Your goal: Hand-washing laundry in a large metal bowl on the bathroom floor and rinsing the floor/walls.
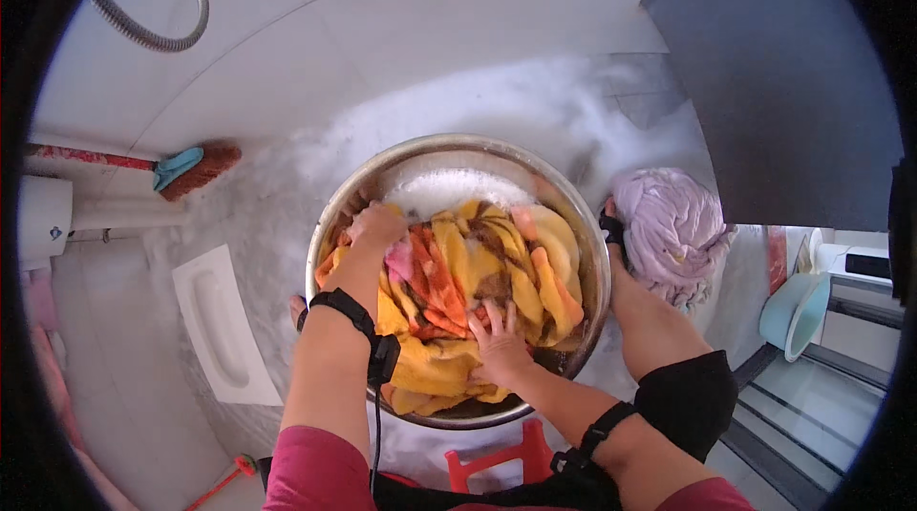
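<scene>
A large metal basin (573, 215) stands on the wet, soapy floor and holds a wet yellow, orange and brown cloth (487, 258) with white suds behind it. My left hand (374, 226) is bunched into a fist on the cloth's left edge, near the basin's rim. On the middle of the cloth lies my right hand (497, 339), fingers spread and pressing down. Both forearms carry black wrist straps, and a cable runs down from the left one.
A crumpled lilac cloth (673, 229) lies on the floor right of the basin. A broom (196, 167) with a red handle lies at the left beside a white floor toilet (220, 320). A red stool (497, 463) sits under me; a light-blue tub (798, 310) is at the right.
</scene>
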